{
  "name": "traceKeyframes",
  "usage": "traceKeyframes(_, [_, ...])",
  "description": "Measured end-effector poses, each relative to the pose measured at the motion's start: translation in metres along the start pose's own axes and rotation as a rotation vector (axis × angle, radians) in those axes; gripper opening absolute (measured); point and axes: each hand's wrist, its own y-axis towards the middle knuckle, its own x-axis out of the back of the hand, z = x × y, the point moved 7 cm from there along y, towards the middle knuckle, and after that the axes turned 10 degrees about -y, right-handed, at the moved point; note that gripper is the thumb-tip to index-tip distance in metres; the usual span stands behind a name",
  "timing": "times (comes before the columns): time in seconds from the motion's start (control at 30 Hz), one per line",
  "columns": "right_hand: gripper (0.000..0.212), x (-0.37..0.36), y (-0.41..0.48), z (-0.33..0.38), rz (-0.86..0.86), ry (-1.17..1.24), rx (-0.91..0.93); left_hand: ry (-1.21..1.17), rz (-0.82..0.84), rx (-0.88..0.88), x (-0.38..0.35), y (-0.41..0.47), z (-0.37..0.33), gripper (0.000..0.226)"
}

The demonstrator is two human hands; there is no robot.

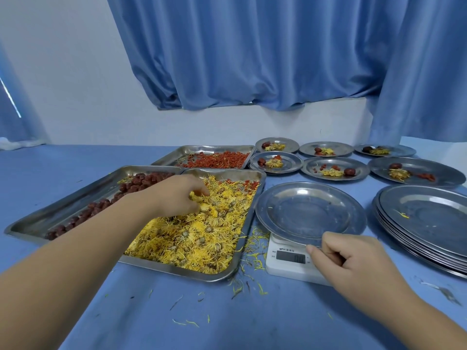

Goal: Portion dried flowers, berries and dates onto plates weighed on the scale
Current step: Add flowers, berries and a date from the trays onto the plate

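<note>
reaching with the left hand [177, 195] into the tray [177, 270] of dried flowers [202, 238], fingers curled down and pinching a clump of yellow heads toward the tray's far end. gripping the empty plate [310, 213] on the scale [290, 258] with the right hand [353, 261], thumb and curled fingers pinching the near rim. risking a false weight by pressing or lifting that rim during weighing; not reading the display, too blurred to trust. risking tipping the plate too, overhanging the small scale on all sides and likely sliding under an uneven pull. risking shedding petals in carrying so light and crumbly a clump rightward across the gap, loose strands lying on the blue cloth [252, 311] near the scale. counting three trays: dates [141, 181] at left, berries [217, 159] far, flowers nearest the scale. counting six portioned plates [358, 168] in two rows of three at far right, each holding flowers and red pieces. counting one empty plate, one scale, one stack of empty plates [424, 218] at right, its number not being tellable.
</note>
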Motion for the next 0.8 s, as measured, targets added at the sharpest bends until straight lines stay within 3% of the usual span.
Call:
traceKeyframes(0.07, [0.055, 0.001, 0.0, 0.001, 0.001, -0.001, 0.008, 0.069, 0.089, 0.005, -0.01, 0.001, -0.005, 0.049])
traceKeyframes(0.13, [0.054, 0.001, 0.0, 0.001, 0.004, 0.0, 0.008, 0.074, 0.11, 0.003, -0.013, 0.002, -0.008, 0.045])
traceKeyframes(0.27, [0.054, 0.001, 0.0, 0.0, 0.001, -0.008, 0.005, 0.032, 0.068, -0.008, -0.007, 0.002, -0.011, 0.02])
traceKeyframes(0.43, [0.056, 0.002, 0.0, 0.003, -0.002, -0.002, 0.02, -0.076, -0.022, 0.037, 0.014, -0.005, -0.012, 0.019])
traceKeyframes(0.6, [0.056, 0.002, 0.0, 0.004, 0.0, 0.007, 0.024, -0.387, -0.113, 0.089, 0.028, -0.016, -0.008, 0.022])
traceKeyframes(0.8, [0.053, 0.004, 0.0, 0.004, 0.003, 0.004, 0.017, -0.704, -0.105, 0.109, 0.022, -0.016, -0.015, 0.02])
